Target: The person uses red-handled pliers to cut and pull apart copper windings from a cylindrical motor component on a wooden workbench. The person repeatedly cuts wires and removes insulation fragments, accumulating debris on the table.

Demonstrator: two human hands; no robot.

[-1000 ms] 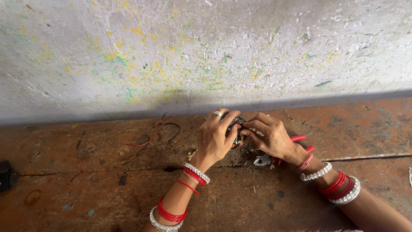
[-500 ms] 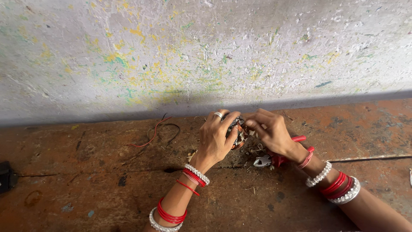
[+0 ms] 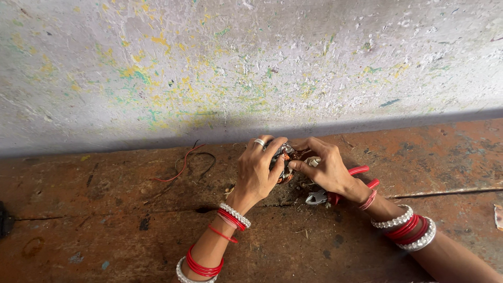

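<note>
Two bare forearms reach forward and meet. Left hand [image 3: 258,170] is curled, back facing up, fingers closed in a grip. Right hand [image 3: 326,166] pinches with fingertips, touching the left.

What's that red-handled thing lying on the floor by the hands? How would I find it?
Look at the worn brown floor below the paint-speckled wall, then at the right hand. Just under its wrist lie the pliers, with a grey metal nose pointing left. Their two bright red handles set them apart from the thin loose wires farther left.

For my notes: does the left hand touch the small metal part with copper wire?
Touching. The head view shows the left hand with fingers wrapped around the small metal part.
</note>
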